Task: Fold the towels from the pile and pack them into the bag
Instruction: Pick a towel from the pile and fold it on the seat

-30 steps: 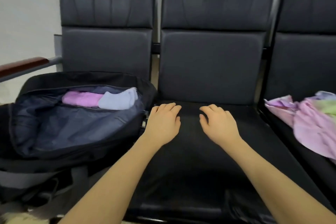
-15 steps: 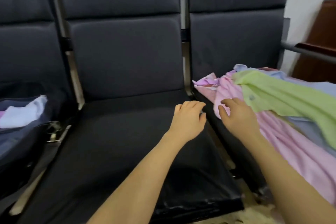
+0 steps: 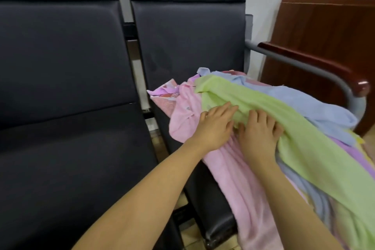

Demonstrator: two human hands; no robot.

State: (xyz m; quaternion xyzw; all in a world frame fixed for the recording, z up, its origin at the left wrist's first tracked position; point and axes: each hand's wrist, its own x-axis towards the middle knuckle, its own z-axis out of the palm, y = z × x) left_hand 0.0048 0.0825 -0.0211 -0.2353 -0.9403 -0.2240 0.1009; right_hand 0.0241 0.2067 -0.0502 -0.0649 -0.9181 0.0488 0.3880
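Note:
A loose pile of towels covers the right-hand seat: a green towel (image 3: 269, 111) lies on top, across a pink towel (image 3: 229, 170), a light blue towel (image 3: 304, 101) and a lilac one (image 3: 353, 152). My left hand (image 3: 215, 126) reaches over the pink towel, its straight fingers touching the green towel's near edge. My right hand (image 3: 259, 134) lies beside it, fingers spread and pressing on the green towel. Neither hand visibly has cloth pinched. The bag is out of view.
Black padded seats form a row, the middle seat (image 3: 77, 168) to the left of the pile. A metal armrest with a wooden top (image 3: 332, 69) bounds the pile on the right. A brown wooden panel (image 3: 328, 36) leans against the wall behind it.
My view has swung right, away from the bag on the left seat. Both hands moved from the middle seat onto the towel pile and now touch the green towel.

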